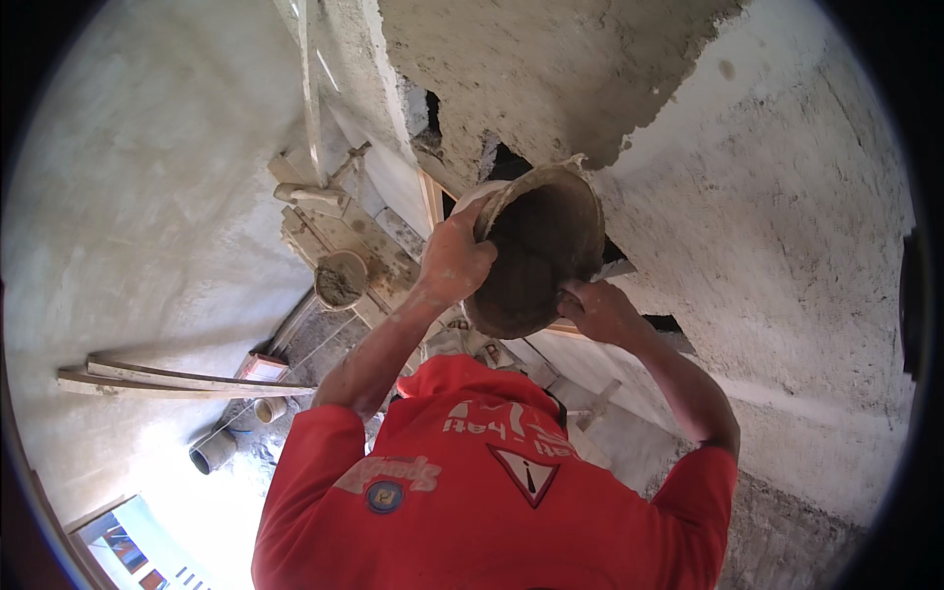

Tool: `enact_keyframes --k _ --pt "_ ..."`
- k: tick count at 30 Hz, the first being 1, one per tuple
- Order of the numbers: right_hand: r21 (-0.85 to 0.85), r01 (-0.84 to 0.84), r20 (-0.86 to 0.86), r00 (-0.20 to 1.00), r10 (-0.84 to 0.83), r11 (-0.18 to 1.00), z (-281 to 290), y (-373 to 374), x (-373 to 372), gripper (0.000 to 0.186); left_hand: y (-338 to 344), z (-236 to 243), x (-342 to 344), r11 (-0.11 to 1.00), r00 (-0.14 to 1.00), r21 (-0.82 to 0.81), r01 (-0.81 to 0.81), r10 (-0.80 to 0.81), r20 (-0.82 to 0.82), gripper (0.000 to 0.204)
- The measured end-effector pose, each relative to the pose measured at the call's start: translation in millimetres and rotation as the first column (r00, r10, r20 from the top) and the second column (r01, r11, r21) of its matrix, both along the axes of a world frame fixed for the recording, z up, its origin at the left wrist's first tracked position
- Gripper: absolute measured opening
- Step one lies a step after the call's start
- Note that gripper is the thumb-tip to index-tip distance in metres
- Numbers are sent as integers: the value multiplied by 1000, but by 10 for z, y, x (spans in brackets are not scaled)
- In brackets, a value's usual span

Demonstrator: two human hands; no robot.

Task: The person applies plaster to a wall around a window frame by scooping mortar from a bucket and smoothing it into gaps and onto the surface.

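A mortar-caked bucket (536,251) is raised and tipped, its dark inside facing me, in front of a patch of rough plaster (541,69) with dark broken gaps. My left hand (457,256) grips the bucket at its upper left rim, the thumb against the rim. My right hand (600,310) grips it at the lower right rim, fingers curled at the edge. What the bucket holds is too dark to make out. My forearms and red shirt fill the lower middle of the view.
Below at left, wooden scaffold boards (305,236) bear a bucket of mortar (339,280) and a trowel-like tool (310,195). Long planks (162,379) lean out near the left wall (138,216). Farther down stand containers (211,452) by a bright opening. A pale wall (777,275) rises at right.
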State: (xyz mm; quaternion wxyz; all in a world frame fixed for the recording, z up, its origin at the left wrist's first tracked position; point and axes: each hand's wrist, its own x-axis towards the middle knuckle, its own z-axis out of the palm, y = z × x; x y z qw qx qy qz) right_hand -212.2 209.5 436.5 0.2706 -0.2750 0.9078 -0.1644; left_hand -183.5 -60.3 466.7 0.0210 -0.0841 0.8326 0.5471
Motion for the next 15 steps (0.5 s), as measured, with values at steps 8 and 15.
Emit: enact_keyframes --k 8,15 --pt "-178 108 -132 982 -133 978 -408 171 146 38 -147 -44 104 994 995 39 -98 98 6 63" --pt "-142 47 -231 970 -79 989 16 -91 -117 35 -311 -262 73 976 988 176 -131 143 -58 63"
